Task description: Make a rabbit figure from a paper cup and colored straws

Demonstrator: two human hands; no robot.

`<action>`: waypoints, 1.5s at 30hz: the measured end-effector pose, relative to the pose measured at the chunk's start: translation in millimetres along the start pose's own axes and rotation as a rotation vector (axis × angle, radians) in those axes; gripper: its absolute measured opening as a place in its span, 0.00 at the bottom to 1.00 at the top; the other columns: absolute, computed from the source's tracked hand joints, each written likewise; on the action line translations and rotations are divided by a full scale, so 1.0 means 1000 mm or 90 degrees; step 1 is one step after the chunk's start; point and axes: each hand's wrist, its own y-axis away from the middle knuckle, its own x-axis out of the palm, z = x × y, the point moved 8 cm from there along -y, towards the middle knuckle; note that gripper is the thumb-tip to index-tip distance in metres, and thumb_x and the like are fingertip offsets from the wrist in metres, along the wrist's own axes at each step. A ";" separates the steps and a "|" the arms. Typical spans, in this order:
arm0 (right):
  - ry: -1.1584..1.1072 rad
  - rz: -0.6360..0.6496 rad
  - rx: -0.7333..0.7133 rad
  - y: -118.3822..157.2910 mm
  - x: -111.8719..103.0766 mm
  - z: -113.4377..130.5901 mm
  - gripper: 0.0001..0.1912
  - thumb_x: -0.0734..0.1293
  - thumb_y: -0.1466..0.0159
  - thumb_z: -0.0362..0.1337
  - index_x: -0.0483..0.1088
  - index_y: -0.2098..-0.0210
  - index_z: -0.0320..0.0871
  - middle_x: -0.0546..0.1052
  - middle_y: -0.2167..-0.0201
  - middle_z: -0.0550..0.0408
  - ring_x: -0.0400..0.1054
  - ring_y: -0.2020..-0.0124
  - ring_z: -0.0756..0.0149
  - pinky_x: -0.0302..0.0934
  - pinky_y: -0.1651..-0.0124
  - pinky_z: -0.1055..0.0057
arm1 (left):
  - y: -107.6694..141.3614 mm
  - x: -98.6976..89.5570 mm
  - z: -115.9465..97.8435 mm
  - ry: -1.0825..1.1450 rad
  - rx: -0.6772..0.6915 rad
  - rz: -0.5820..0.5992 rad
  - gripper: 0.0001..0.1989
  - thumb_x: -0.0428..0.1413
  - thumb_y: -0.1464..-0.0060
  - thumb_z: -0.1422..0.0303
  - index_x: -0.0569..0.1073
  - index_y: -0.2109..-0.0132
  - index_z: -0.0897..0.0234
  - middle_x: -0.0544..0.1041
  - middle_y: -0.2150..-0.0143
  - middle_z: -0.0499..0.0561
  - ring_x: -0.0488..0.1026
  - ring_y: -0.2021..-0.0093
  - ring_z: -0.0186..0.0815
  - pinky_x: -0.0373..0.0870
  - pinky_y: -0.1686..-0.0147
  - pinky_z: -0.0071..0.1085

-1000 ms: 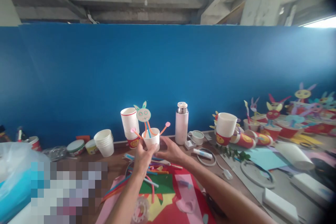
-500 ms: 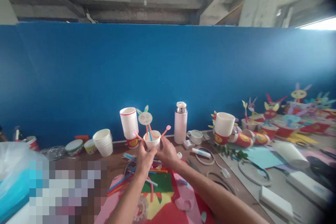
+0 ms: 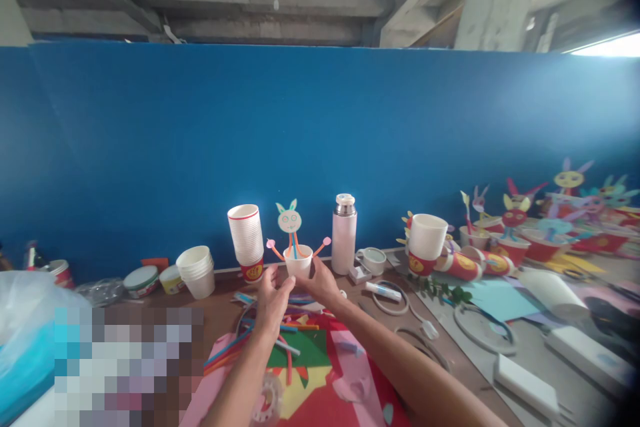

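Already the rabbit cup [image 3: 298, 260] stands upright on the bench [image 3: 220, 310], right hand [image 3: 323, 282] touching its side, left hand [image 3: 273, 299] open beside it.

Head camera looks forward over the table [image 3: 220, 310] (blue wall [image 3: 320, 147] close behind)

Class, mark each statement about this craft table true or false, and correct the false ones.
1. The bunny cup stands between the cup stack and the flask. True.
2. The right hand touches the bunny cup. True.
3. The left hand holds scissors. False: it is open and holds nothing.
4. The flask lies on its side. False: it stands upright.
5. The wall behind is red. False: it is blue.
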 end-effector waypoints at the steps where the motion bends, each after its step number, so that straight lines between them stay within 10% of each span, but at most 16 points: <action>1: -0.003 0.001 0.004 0.000 0.001 -0.001 0.23 0.67 0.49 0.39 0.64 0.55 0.42 0.75 0.60 0.50 0.69 0.61 0.58 0.60 0.63 0.69 | 0.000 0.000 -0.001 -0.005 -0.001 0.000 0.26 0.61 0.60 0.73 0.66 0.51 0.68 0.68 0.46 0.66 0.68 0.48 0.48 0.66 0.53 0.42; 45: 0.145 0.059 0.174 -0.025 0.038 -0.028 0.29 0.67 0.50 0.46 0.58 0.52 0.40 0.76 0.60 0.45 0.69 0.55 0.50 0.57 0.55 0.60 | 0.003 0.001 -0.008 -0.005 -0.044 0.047 0.15 0.58 0.57 0.73 0.71 0.58 0.67 0.72 0.50 0.63 0.71 0.53 0.44 0.69 0.64 0.33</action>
